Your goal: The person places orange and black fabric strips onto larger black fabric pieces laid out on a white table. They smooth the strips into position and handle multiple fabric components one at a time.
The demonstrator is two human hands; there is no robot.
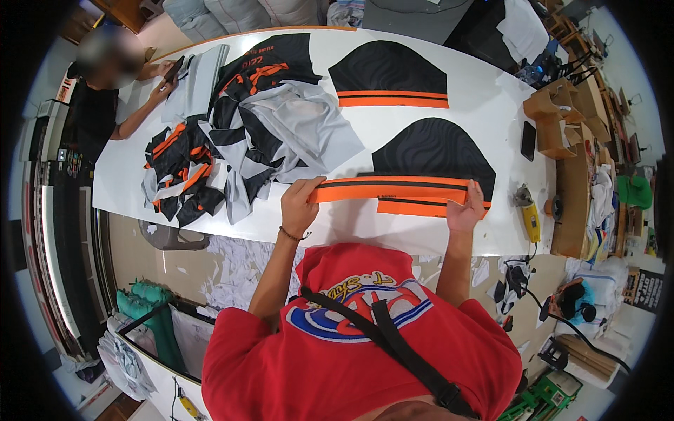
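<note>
An orange fabric strip (pixel 393 188) with a black stripe stretches between my two hands above the white table (pixel 337 228). My left hand (pixel 300 205) is closed on its left end, and my right hand (pixel 466 209) grips the right end between thumb and fingers. Under the strip lies a black curved fabric panel (pixel 432 147) with an orange band along its straight edge; the strip hides part of it. A matching black panel (pixel 386 67) rests flat farther back.
Left of my hands spreads a heap of grey, black and orange fabric (pixel 281 130). A yellow corded cutter (pixel 526 214), a phone (pixel 528 140) and cardboard boxes (pixel 558 119) sit at the right. Across the left corner, another person (pixel 105 91) holds a phone.
</note>
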